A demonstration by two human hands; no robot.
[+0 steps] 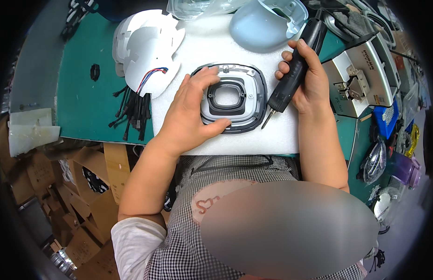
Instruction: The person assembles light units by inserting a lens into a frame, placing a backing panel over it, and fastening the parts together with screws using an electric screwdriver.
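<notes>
On a white foam sheet [281, 135] lies a rounded plastic frame [258, 98], grey and black with an oval opening in its middle. My left hand [190, 109] rests over the frame's left side, thumb and fingers spread along its near and far edges. In my right hand [312, 79] is a black electric screwdriver [291, 77], gripped around its body. Its bit points down and to the left, just right of the frame and apart from it.
Behind the frame sits a light blue plastic shell [258, 28]. Stacked white panels [148, 51] with coloured wires lie at the left, beside black cables [132, 112]. A white metal machine [361, 74] stands at the right, near a blue tray [386, 119]. Cardboard boxes [86, 200] fill the lower left.
</notes>
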